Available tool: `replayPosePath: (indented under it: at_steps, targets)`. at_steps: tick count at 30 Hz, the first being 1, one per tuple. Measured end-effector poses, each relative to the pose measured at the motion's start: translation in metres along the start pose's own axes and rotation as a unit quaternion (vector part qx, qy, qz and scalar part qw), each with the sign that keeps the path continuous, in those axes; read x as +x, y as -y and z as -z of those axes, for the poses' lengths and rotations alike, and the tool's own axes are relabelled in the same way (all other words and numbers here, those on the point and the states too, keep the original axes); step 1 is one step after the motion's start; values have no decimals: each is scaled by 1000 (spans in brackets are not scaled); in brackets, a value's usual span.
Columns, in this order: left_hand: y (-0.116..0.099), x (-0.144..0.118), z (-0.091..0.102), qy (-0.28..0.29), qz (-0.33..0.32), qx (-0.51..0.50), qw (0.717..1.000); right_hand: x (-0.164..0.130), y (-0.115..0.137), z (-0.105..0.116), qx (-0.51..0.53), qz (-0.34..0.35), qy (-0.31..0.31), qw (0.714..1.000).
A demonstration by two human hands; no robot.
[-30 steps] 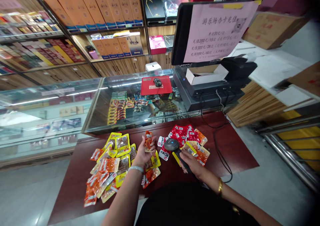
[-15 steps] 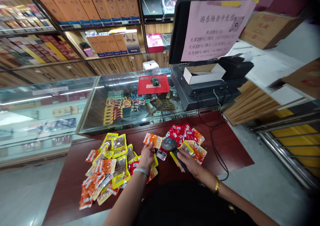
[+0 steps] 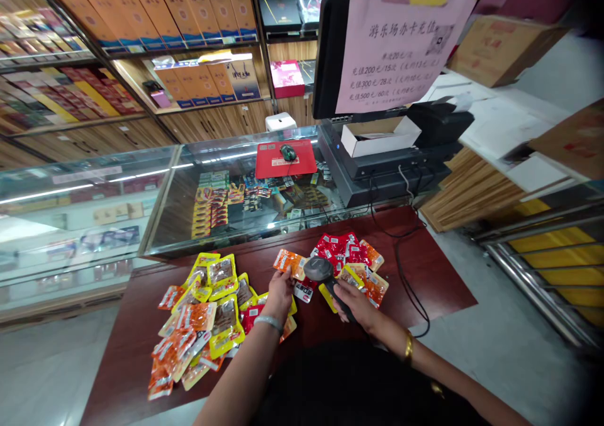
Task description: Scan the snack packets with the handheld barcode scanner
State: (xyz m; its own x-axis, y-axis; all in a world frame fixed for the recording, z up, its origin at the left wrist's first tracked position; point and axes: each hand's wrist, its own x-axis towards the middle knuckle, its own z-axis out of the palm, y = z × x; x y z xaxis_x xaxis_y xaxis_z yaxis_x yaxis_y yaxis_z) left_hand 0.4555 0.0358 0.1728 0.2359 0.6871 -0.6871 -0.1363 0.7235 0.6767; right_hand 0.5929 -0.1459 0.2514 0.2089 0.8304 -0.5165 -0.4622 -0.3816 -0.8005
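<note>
The left hand (image 3: 279, 292) pinches an orange packet (image 3: 289, 263) just beside the scanner (image 3: 323, 274), which the right hand (image 3: 355, 303) grips over the red table (image 3: 438, 281). Behind, a white box (image 3: 377, 138) lies open on the till; its contents cannot be made out

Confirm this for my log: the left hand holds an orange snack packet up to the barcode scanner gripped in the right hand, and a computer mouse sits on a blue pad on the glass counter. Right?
Not quite: the head view shows the mouse on a red pad, not blue. The rest stands: left hand, orange snack packet, barcode scanner, right hand.
</note>
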Motion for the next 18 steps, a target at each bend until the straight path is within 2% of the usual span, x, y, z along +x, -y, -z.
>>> replayPosePath:
  at_steps: [6, 8, 10, 13, 14, 15, 17, 18]
  targets:
    - [25, -17, -38, 65, 14, 78, 995, -1, -5, 7, 21, -34, -21, 999]
    - [25, -20, -40, 83, 6, 131, 988, -1, -7, 8, 20, -38, -21, 999]
    - [15, -21, -24, 80, -7, 180, 980, -1, -7, 7, 22, -41, -15, 999]
    - [-11, -25, 20, 39, -53, 311, 948, -1, -6, 4, 13, -38, -2, 999]
    - [-20, -27, 36, 10, -99, 471, 877, -1, -5, 3, 6, -34, 4, 999]
    - [-27, -29, 50, -18, -116, 595, 795, 0, -5, 2, -1, -30, 9, 999]
    - [-35, -32, 70, -43, -130, 757, 639, 0, -5, -1, -10, -26, 18, 999]
    - [-37, -33, 75, -41, -126, 793, 594, 0, -6, -3, -11, -26, 21, 999]
